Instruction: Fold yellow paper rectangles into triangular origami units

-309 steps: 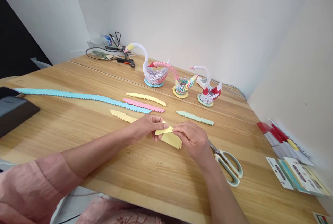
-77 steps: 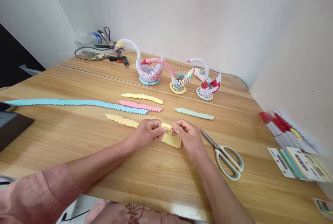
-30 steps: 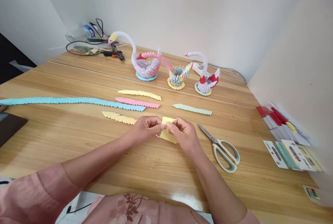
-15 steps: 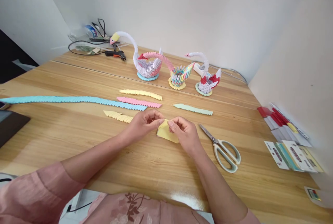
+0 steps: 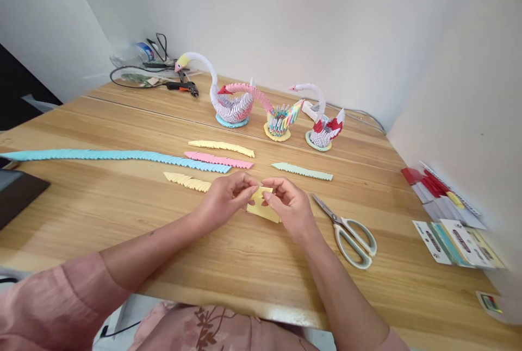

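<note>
A small piece of yellow paper (image 5: 265, 192) is pinched between the fingertips of my left hand (image 5: 229, 194) and my right hand (image 5: 290, 207). Both sets of fingers are closed at its edges, and they partly cover its folds. Just below it, more yellow paper (image 5: 264, 213) lies on the table, perhaps as a small stack. A cream-yellow strip of folded paper pieces (image 5: 185, 181) runs behind my left hand. White-handled scissors (image 5: 345, 229) rest, blades slightly apart, to the right of my right hand.
Blue (image 5: 122, 156), pink (image 5: 218, 160), yellow (image 5: 222, 147) and green (image 5: 302, 170) folded strips lie beyond my hands. Behind them stand three paper swans (image 5: 232, 109). A glue gun (image 5: 182, 87) is at back left, a dark device (image 5: 20, 193) far left, paper packs (image 5: 457, 242) at right.
My fingers have shifted slightly on the yellow paper, which now looks flatter, with its upper edge more exposed. The view has moved a little; the other things lie where they were.
</note>
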{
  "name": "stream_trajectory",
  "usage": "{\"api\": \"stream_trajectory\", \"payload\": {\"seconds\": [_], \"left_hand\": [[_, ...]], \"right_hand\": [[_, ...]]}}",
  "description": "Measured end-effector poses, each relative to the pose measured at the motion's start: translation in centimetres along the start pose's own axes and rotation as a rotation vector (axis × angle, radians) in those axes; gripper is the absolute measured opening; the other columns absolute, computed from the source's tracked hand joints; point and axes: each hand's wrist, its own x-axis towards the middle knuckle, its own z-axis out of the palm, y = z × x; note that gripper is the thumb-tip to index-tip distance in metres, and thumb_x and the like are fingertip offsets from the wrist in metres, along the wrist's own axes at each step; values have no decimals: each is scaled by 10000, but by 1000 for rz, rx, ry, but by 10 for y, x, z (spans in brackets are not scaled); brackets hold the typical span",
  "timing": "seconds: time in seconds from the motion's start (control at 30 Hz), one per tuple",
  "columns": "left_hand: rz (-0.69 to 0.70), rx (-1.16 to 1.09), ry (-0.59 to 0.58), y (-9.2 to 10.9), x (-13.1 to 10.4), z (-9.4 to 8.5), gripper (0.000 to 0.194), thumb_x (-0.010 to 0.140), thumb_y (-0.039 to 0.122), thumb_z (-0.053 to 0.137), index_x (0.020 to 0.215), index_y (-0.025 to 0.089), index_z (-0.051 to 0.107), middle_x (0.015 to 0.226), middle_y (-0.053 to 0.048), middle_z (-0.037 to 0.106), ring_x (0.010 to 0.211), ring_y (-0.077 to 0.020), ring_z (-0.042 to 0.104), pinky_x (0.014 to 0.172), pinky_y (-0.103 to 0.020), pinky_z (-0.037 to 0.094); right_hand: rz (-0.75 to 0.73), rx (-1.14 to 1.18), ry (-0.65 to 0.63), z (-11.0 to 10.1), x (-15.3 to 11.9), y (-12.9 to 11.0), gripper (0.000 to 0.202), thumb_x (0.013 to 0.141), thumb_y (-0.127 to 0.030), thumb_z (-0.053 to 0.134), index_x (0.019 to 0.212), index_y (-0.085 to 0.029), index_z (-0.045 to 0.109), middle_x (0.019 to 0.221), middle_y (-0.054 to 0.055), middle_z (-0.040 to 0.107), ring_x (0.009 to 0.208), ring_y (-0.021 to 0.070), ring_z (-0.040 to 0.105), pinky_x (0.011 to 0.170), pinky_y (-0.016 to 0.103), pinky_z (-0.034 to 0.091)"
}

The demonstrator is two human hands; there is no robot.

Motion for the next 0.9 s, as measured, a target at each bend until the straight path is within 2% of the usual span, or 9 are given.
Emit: {"api": "stream_trajectory", "payload": {"seconds": [0.13, 0.27, 0.4, 0.53, 0.67, 0.9], "left_hand": [[-112, -265, -75, -1, 3, 0, 209, 813, 345, 561, 803, 153, 480, 547, 30, 581, 473, -113, 596, 448, -203, 485], [-127, -364, -120, -4, 6, 1, 254, 804, 382, 584, 813, 159, 463, 529, 41, 577, 442, -116, 592, 398, -195, 470], [-153, -431, -162, -5, 7, 0, 276, 792, 392, 603, 822, 161, 456, 601, 18, 623, 436, -110, 584, 379, -195, 459], [-179, -476, -204, -4, 6, 0, 331, 746, 334, 670, 936, 166, 458, 661, 9, 650, 464, -102, 584, 401, -187, 457], [-190, -464, -233, -4, 7, 0, 425, 697, 272, 713, 1026, 161, 468, 601, 39, 609, 479, -98, 572, 426, -180, 451], [-161, -362, -192, -3, 7, 0, 459, 718, 219, 670, 1115, 157, 448, 601, 59, 550, 480, -82, 530, 426, -171, 421]], "right_hand": [[32, 61, 2, 2, -1, -4, 194, 740, -231, 611, 930, -195, 624, 715, -23, 626, 630, 113, 593, 643, 255, 501], [50, 110, -1, 4, -1, -5, 169, 743, -227, 604, 905, -187, 630, 713, -14, 652, 655, 124, 616, 651, 262, 505], [21, 132, -15, 4, -1, -3, 164, 758, -246, 604, 905, -178, 632, 718, -4, 659, 688, 129, 615, 640, 251, 496], [-29, 45, -1, 3, -1, -2, 158, 776, -250, 577, 906, -183, 635, 663, -25, 612, 623, 111, 579, 605, 237, 478], [-39, -40, 51, 2, -1, -3, 180, 771, -241, 554, 924, -194, 637, 644, -44, 538, 556, 97, 536, 544, 223, 454], [-58, -149, 48, 4, -2, -6, 200, 762, -247, 535, 913, -194, 656, 649, -29, 548, 555, 110, 527, 528, 227, 435]]}}
